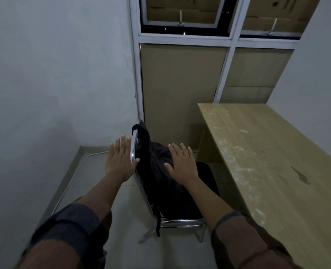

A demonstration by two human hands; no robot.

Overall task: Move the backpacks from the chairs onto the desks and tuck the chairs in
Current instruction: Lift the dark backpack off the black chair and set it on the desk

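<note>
Both open hands [182,164] hover over backpack [166,181] on chair [180,223].

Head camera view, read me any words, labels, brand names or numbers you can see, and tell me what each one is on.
No readable text anywhere.
Cardboard behind the upper window: dark marks, too blurred to read.
Backpack, chair and desk: no label or logo shows.

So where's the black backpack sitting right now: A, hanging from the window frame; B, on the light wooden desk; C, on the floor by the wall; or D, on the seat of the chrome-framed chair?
D: the black backpack rests on the seat of the chrome-framed chair, leaning against its backrest, while the light wooden desk to its right is bare.
</note>
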